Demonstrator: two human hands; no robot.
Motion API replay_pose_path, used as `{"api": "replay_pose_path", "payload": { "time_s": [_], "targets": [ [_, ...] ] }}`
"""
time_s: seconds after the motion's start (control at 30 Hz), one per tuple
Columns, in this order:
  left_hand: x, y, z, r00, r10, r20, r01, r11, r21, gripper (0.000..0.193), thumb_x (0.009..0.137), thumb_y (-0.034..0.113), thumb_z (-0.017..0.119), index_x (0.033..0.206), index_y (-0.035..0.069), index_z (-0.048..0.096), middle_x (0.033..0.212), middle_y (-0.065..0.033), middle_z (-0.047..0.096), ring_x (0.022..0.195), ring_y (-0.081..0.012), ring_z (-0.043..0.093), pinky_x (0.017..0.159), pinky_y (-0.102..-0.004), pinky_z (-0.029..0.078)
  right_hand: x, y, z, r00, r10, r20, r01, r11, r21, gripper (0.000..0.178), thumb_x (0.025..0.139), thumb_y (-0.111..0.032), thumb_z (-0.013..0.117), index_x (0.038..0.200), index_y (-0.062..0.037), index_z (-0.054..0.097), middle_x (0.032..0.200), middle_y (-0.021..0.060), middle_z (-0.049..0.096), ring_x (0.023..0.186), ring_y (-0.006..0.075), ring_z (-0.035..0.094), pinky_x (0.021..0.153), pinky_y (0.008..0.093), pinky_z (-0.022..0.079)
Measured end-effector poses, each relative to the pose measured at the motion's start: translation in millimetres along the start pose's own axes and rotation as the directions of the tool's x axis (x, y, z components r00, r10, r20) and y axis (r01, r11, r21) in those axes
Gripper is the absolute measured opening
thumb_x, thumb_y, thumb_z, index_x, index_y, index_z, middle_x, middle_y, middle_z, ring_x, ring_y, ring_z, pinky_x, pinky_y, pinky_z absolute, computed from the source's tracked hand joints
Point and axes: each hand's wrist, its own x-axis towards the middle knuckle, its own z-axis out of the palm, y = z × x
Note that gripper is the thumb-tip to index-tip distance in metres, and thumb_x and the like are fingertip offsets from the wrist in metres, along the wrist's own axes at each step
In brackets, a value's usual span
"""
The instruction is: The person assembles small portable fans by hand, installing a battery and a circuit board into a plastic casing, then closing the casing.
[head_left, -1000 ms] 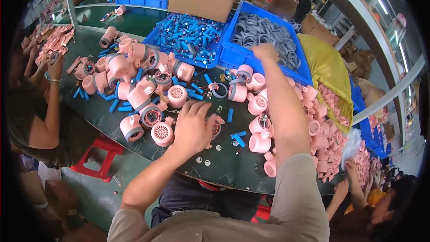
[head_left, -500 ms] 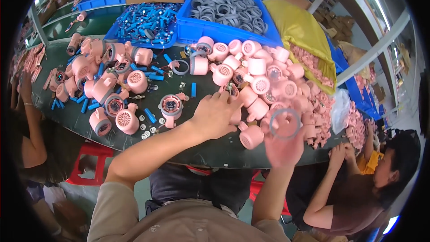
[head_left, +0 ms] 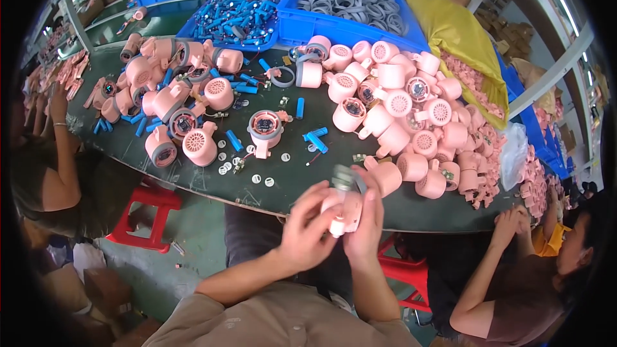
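Note:
Close to my body, at the table's near edge, a pink cup-shaped plastic housing (head_left: 350,211) sits between my two hands. My left hand (head_left: 305,234) has its fingers closed around the left side of it. On the other side my right hand (head_left: 365,231) grips it, with what looks like part of a grey ring (head_left: 371,183) by its fingertips. A blurred greenish-grey piece (head_left: 344,178) sticks up from the housing; its kind is unclear. Just beyond lies a loose pink housing (head_left: 385,177). Left of it rests a housing with a grey ring and circuit board (head_left: 265,125).
Heaps of pink housings stand at left (head_left: 170,99) and right (head_left: 398,103). Blue cylindrical cells (head_left: 315,140) and white discs (head_left: 256,178) are scattered between. Behind are blue bins (head_left: 321,24) of cells and grey rings, and a yellow sack (head_left: 450,32). Co-workers sit on both sides.
My left hand has come back from the right-hand heap toward my body. My right hand has moved left and inward to meet it, and both now hold a pink housing. The view has shifted.

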Motion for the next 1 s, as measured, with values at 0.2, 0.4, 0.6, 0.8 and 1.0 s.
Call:
{"api": "replay_pose_path", "payload": {
  "time_s": [0.2, 0.4, 0.6, 0.8, 1.0],
  "targets": [
    [-9.6, 13.1, -18.5, 0.872, -0.431, 0.232, 0.404, 0.366, -0.839, 0.058, 0.089, -0.004, 0.055, 0.145, -0.002, 0.039, 0.166, -0.021, 0.006, 0.152, -0.0318, 0.017, 0.119, -0.0464, 0.022, 15.4, 16.5, 16.9, 0.982, -0.189, 0.022, 0.19, 0.966, -0.177, 0.065, 0.108, -0.048, 0.024, 0.131, 0.0055, 0.053, 0.118, 0.0168, 0.06, 0.102, 0.0231, 0.063, 0.088, 0.0342, 0.052],
    [-3.5, 2.8, -43.5, 0.668, -0.64, 0.381, 0.569, 0.108, -0.815, 0.032, 0.1, 0.013, 0.059, 0.129, 0.001, 0.054, 0.153, -0.0151, 0.032, 0.125, -0.0234, 0.054, 0.094, -0.0375, 0.054, 27.1, 9.5, 13.1, 0.997, -0.018, 0.071, 0.021, 0.999, -0.034, 0.069, 0.107, -0.054, 0.023, 0.129, 0.0032, 0.054, 0.123, 0.017, 0.059, 0.092, 0.0222, 0.063, 0.079, 0.0347, 0.054],
    [8.0, 3.2, -42.4, 0.644, -0.572, 0.508, 0.67, 0.101, -0.736, 0.072, 0.085, -0.011, 0.071, 0.145, 0.006, 0.036, 0.135, -0.0099, 0.05, 0.124, -0.0205, 0.053, 0.098, -0.0353, 0.054, 26.2, 5.5, 4.1, 0.936, 0.277, 0.215, -0.351, 0.745, 0.568, 0.06, 0.106, -0.054, 0.031, 0.154, -0.0165, 0.029, 0.142, 0.0182, 0.051, 0.095, 0.0177, 0.057, 0.091, 0.0336, 0.048],
    [10.6, -6.0, -56.1, 0.597, -0.592, 0.542, 0.621, -0.086, -0.779, 0.073, 0.086, -0.006, 0.072, 0.147, 0.006, 0.034, 0.14, -0.0111, 0.05, 0.123, -0.0223, 0.056, 0.097, -0.0388, 0.053, 19.2, -0.7, -6.9, 0.931, 0.171, 0.322, -0.365, 0.448, 0.816, 0.052, 0.107, -0.047, 0.038, 0.155, -0.0291, 0.029, 0.146, 0.0198, 0.046, 0.105, 0.0242, 0.055, 0.092, 0.0366, 0.048],
    [9.9, -6.0, -53.9, 0.542, -0.625, 0.562, 0.661, -0.097, -0.744, 0.076, 0.083, -0.006, 0.073, 0.147, 0.005, 0.033, 0.138, -0.0136, 0.051, 0.115, -0.0267, 0.062, 0.093, -0.0393, 0.055, 19.1, 9.2, -25.8, 0.91, 0.119, 0.398, -0.408, 0.439, 0.801, 0.041, 0.107, -0.039, 0.042, 0.145, -0.0256, 0.043, 0.147, 0.0195, 0.045, 0.124, 0.0394, 0.053, 0.102, 0.0452, 0.047]
  ]
}}
